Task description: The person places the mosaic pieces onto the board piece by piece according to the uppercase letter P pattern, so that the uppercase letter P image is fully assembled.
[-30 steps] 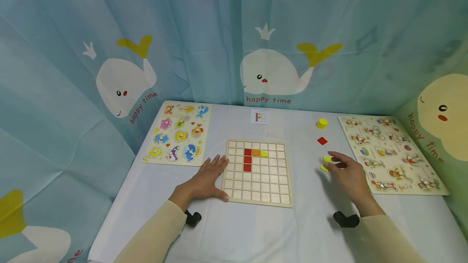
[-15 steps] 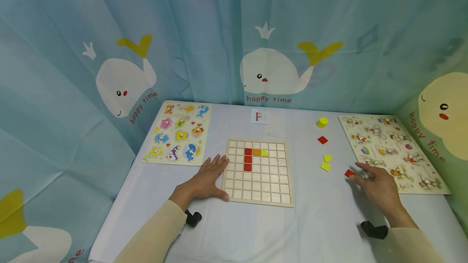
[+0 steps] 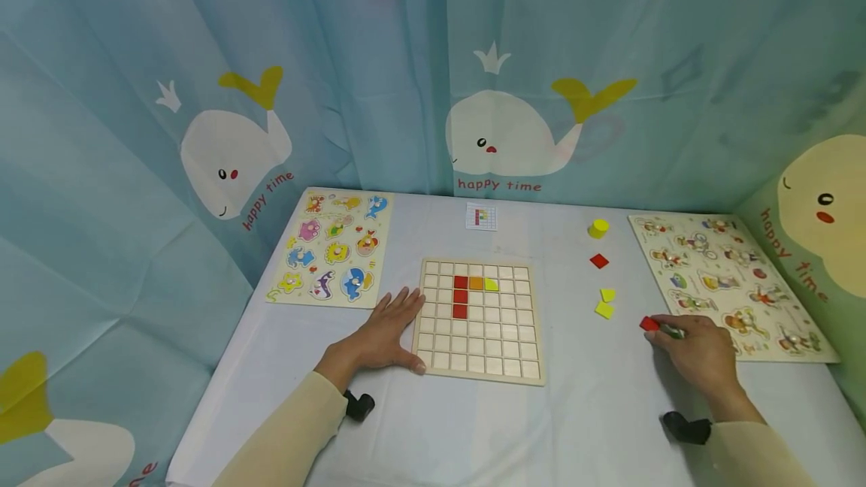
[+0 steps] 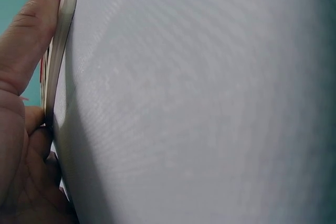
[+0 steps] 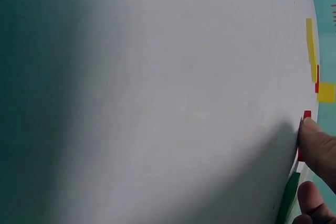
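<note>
In the head view my left hand [image 3: 387, 333] lies spread beside the wooden grid board [image 3: 473, 382], with fingertips and thumb at its left edge. Three red squares, an orange square and a yellow-green piece sit in the board's cells. My right hand [image 3: 700, 355] pinches a red square tile [image 3: 649, 324] low over the table at right. The thumb [image 5: 317, 145] covers part of that tile in the right wrist view. Under the hand lies a green piece [image 5: 289, 198], partly hidden. Two yellow-green tiles [image 3: 604, 310] lie left of the hand.
Another red tile [image 3: 599, 261] and a yellow cylinder [image 3: 598, 228] stand farther back. A small pattern card [image 3: 482, 217] lies behind the board. Puzzle boards flank the table: one with sea animals [image 3: 325, 246] at left, one with figures [image 3: 727, 284] at right. Curtains hang around.
My right hand has moved from the yellow-green tiles rightward and toward me to the red tile, and its fingers have closed on it. The left hand has stayed put.
</note>
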